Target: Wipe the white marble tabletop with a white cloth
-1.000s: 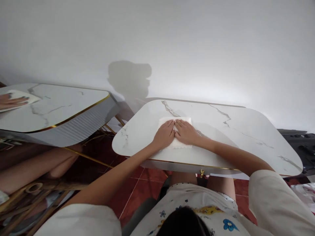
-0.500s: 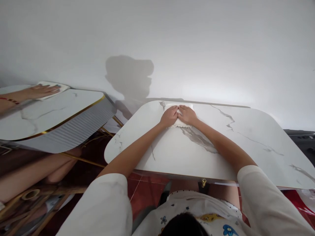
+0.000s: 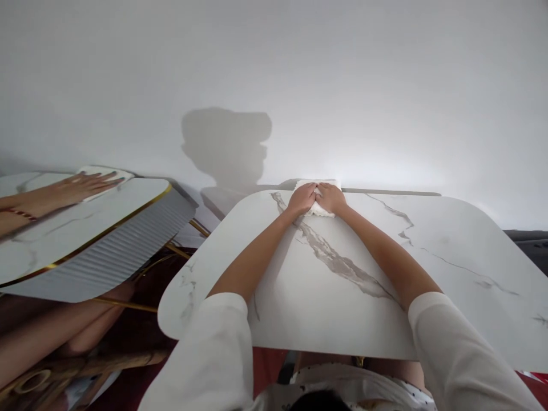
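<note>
Fingers (image 3: 310, 189) of both hands lay flat and released, spread over a white cloth (image 3: 320, 210) and pressing it down rather than gripping it. Left hand (image 3: 302, 198) was on the cloth's left part, right hand (image 3: 331, 198) on its right part; thumbs and fingertips met or nearly met in the middle. Cloth sat at the far edge of the tabletop (image 3: 295, 308), close to the wall (image 3: 363, 85), with a wavy near edge showing between the wrists. Tabletop was white with grey-brown, marble-like veining and rounded corners; a broad vein (image 3: 338, 264) ran diagonally between the forearms. Both arms were stretched forward, white left sleeve (image 3: 209, 351) and white right sleeve (image 3: 458, 351) reaching down to about the elbows.

Shadow (image 3: 225, 142) of a head fell on the wall, left of the cloth. Dark object (image 3: 533, 246) showed past the tabletop's right side, cut off by the frame, type unclear. Red floor (image 3: 268, 368) was visible below the near edge, plus a bit of a gold-coloured fitting (image 3: 359, 361), mostly hidden.

On the left, a second table (image 3: 137, 200) had a gold trim and a grey ribbed side (image 3: 128, 251). Co-worker's hand (image 3: 92, 184), red bracelet (image 3: 20, 213) at the wrist, lay flat on another white cloth (image 3: 127, 175) at its far edge. Below it were a person's bare legs (image 3: 47, 339) and a wooden frame (image 3: 111, 361).
</note>
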`<action>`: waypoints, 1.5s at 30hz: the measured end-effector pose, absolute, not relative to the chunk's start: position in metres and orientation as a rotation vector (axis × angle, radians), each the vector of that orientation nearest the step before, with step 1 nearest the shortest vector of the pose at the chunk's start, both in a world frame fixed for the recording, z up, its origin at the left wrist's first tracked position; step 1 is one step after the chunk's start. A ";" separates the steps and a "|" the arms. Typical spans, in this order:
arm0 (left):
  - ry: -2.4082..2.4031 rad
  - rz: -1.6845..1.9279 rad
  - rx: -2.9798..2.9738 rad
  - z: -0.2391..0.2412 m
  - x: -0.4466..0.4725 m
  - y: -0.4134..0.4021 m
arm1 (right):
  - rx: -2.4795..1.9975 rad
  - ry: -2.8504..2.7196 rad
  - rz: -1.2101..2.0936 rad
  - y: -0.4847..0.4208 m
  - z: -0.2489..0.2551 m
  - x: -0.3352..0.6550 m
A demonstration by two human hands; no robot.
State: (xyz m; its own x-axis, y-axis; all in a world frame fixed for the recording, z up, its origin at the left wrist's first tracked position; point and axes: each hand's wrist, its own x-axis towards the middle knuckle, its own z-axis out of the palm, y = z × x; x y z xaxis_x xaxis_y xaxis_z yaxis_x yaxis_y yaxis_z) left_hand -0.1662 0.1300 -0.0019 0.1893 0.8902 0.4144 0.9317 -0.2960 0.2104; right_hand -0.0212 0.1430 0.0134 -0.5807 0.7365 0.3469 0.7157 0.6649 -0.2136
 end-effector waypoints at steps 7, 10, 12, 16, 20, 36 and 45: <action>-1.713 -0.743 -2.457 0.002 -0.138 0.131 | -1.251 -2.411 0.065 0.135 0.012 0.007; -1.676 -0.751 -2.478 0.001 -0.127 0.123 | -1.306 -2.397 0.065 0.123 0.012 0.017; -1.649 -0.739 -2.505 0.000 -0.123 0.116 | -1.330 -2.399 0.062 0.112 0.012 0.022; -1.606 -0.710 -2.574 -0.002 -0.123 0.098 | -1.373 -2.403 0.059 0.085 0.014 0.026; -1.566 -0.715 -2.614 -0.003 -0.129 0.073 | -1.378 -2.416 0.033 0.054 0.016 0.025; -1.696 -0.585 -2.541 0.006 -0.149 -0.078 | -1.080 -2.427 -0.038 -0.068 0.011 0.009; -1.837 -0.572 -2.433 0.004 -0.150 -0.144 | -0.917 -2.511 0.041 -0.114 0.012 0.008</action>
